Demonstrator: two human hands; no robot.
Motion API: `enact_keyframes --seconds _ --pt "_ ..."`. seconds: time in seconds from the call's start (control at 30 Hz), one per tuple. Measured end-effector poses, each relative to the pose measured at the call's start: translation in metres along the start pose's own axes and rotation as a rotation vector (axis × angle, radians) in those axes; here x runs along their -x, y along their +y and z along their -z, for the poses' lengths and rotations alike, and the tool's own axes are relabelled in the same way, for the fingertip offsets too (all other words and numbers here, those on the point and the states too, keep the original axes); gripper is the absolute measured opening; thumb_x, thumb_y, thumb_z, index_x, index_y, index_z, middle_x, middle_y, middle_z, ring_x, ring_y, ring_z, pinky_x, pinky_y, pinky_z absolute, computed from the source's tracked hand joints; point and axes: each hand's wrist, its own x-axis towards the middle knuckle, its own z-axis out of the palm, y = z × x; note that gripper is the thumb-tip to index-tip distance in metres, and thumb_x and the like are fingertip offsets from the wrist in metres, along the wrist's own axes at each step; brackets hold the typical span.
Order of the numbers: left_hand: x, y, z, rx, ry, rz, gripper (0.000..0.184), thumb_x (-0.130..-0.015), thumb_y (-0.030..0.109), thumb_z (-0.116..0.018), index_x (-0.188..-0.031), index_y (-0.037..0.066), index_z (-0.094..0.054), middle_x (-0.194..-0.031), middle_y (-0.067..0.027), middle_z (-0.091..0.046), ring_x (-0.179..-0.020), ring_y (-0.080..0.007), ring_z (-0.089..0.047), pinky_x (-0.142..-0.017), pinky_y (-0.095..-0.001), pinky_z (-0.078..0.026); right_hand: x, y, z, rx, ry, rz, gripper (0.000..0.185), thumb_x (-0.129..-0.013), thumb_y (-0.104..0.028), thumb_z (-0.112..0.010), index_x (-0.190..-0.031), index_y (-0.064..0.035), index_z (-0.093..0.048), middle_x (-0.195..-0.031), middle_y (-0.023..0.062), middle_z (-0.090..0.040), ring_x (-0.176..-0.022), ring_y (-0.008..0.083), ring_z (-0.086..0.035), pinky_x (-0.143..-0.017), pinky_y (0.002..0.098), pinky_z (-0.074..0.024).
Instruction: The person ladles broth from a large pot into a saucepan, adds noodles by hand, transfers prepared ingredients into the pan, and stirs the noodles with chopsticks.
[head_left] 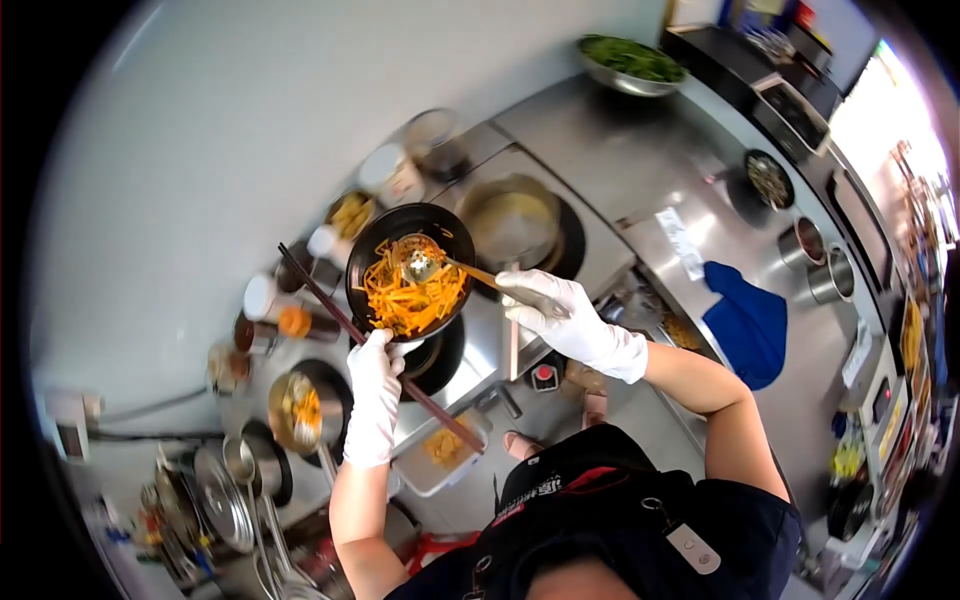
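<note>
My gloved left hand (372,400) is closed on the lower edge of a black bowl (362,268) and on long dark chopsticks (440,415), which slant past the bowl's left side. Orange shredded strips (412,303) lie in the bowl, which is tilted towards me. In my gloved right hand (570,320) is the handle of a ladle (420,260). Its metal head rests inside the bowl among the strips and holds a few pale bits. Just right of the bowl, a pot (510,215) of cloudy liquid stands on a burner.
Jars (392,172) and seasoning containers line the wall. A pan (292,405) with yellow-orange food sits at lower left. A plastic tub (440,455) stands below my left hand. On the right counter lie a blue cloth (745,325) and metal cups (830,275); a bowl of greens (632,62) is behind.
</note>
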Motion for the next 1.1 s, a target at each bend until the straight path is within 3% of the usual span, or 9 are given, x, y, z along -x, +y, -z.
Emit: enact_keyframes --seconds 0.1,0.23,0.43,0.57,0.77,0.83,0.9,0.97,1.1 --pt "-0.033 -0.024 -0.088 0.007 -0.145 0.044 0.005 -0.081 0.002 -0.054 -0.085 0.0 -0.054 -0.07 -0.0051 -0.057 -0.056 -0.0181 -0.062 -0.035 -0.0228 -0.029 0.003 -0.017 0.068 -0.359 0.081 -0.364 0.06 -0.083 0.0 -0.066 -0.136 -0.0063 -0.038 -0.106 0.0032 -0.056 -0.085 0.0077 -0.055 -0.078 0.0227 -0.0473" --pt "-0.068 -0.035 -0.2 -0.05 -0.187 0.222 0.006 -0.082 0.006 -0.054 -0.084 0.002 -0.057 -0.075 -0.0056 -0.06 -0.053 -0.0158 -0.056 -0.038 -0.0227 -0.033 -0.013 -0.01 0.14 0.245 0.175 -0.494 0.07 -0.077 -0.008 -0.071 -0.137 -0.0054 -0.034 -0.09 0.0042 -0.06 -0.067 0.0085 -0.055 -0.064 0.0216 -0.0467" --pt "-0.096 -0.088 -0.347 -0.038 -0.306 0.194 0.019 -0.085 0.006 -0.049 -0.1 -0.007 -0.051 -0.09 -0.0122 -0.064 -0.069 -0.0285 -0.069 -0.038 -0.0257 -0.035 0.09 -0.001 0.248 0.495 0.303 -0.721 0.03 -0.084 -0.011 -0.063 -0.111 -0.0017 -0.059 -0.085 0.0121 -0.064 -0.076 0.0164 -0.061 -0.072 0.0287 -0.0487" --pt "-0.113 -0.126 -0.414 -0.064 -0.241 0.215 0.017 -0.086 0.006 -0.05 -0.097 -0.006 -0.054 -0.088 -0.0123 -0.064 -0.055 -0.0247 -0.064 -0.035 -0.0282 -0.034 0.192 0.008 0.288 0.867 0.491 -0.721 0.022 -0.085 -0.01 -0.06 -0.105 -0.0014 -0.062 -0.094 0.016 -0.065 -0.085 0.0288 -0.064 -0.077 0.0327 -0.0503" --pt "-0.175 -0.195 -0.454 -0.164 -0.301 0.275 0.023 -0.087 0.01 -0.048 -0.107 -0.001 -0.049 -0.102 -0.0111 -0.063 -0.069 -0.0243 -0.068 -0.035 -0.0272 -0.03 0.264 0.0 0.375 1.138 0.762 -0.677 0.017 -0.086 0.003 -0.049 -0.098 -0.0009 -0.061 -0.098 0.0151 -0.062 -0.095 0.0302 -0.059 -0.085 0.0342 -0.0477" --pt "-0.203 -0.225 -0.453 -0.266 -0.356 0.221 0.029 -0.089 0.012 -0.046 -0.115 0.0 -0.047 -0.108 -0.0089 -0.062 -0.082 -0.0243 -0.068 -0.058 -0.0282 -0.042 0.28 0.011 0.4 1.132 0.7 -0.718 0.021 -0.084 0.003 -0.05 -0.101 -0.0018 -0.06 -0.106 0.0156 -0.06 -0.106 0.0318 -0.053 -0.094 0.0365 -0.0419" --pt "-0.225 -0.233 -0.453 -0.247 -0.395 0.266 0.035 -0.091 0.015 -0.046 -0.123 0.0 -0.044 -0.111 -0.007 -0.062 -0.09 -0.0241 -0.066 -0.087 -0.03 -0.039 0.286 0.021 0.427 1.239 0.557 -0.76 0.025 -0.084 -0.004 -0.053 -0.108 -0.0026 -0.059 -0.114 0.0157 -0.057 -0.111 0.0331 -0.051 -0.099 0.0381 -0.038" --pt "-0.226 -0.231 -0.453 -0.254 -0.423 0.3 0.042 -0.094 0.024 -0.045 -0.129 0.001 -0.041 -0.116 -0.0064 -0.062 -0.095 -0.0246 -0.065 -0.109 -0.0357 -0.019 0.294 0.031 0.449 1.381 0.534 -0.782 0.031 -0.085 -0.007 -0.053 -0.116 -0.0031 -0.056 -0.123 0.0164 -0.053 -0.117 0.0333 -0.047 -0.103 0.0379 -0.0351" --pt "-0.165 -0.19 -0.46 -0.522 -0.301 0.412 0.048 -0.095 0.032 -0.046 -0.133 0.002 -0.039 -0.119 -0.0069 -0.061 -0.109 -0.0237 -0.058 -0.109 -0.0444 -0.012 0.312 0.034 0.477 1.525 0.562 -0.874 0.039 -0.087 -0.013 -0.053 -0.126 -0.0042 -0.051 -0.131 0.0174 -0.048 -0.123 0.0331 -0.043 -0.106 0.0374 -0.0322"
